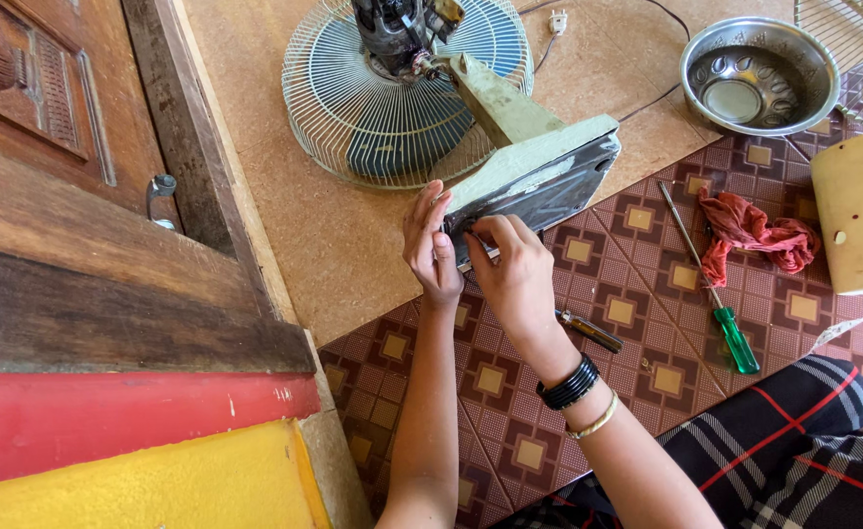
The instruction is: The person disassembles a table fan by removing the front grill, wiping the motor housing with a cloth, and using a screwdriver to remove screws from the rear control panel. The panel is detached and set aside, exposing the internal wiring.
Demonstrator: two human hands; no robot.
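**Fan base held at its edge**

The grey-green rectangular metal fan base (534, 167), tipped up on the floor beside the round wire fan guard (392, 108), is gripped at its lower corner by the left hand (431, 245); a small part at its rim is pinched by the right hand (512, 269). A green-handled screwdriver (716, 294) lies nearby.

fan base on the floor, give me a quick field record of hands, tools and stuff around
left hand: steadies the edge of the fan base
right hand: pinches the base's near corner
fan: lying down, wire guard on the mat
tools: green-handled screwdriver; dark-handled screwdriver by the right wrist
other: steel bowl, red rag
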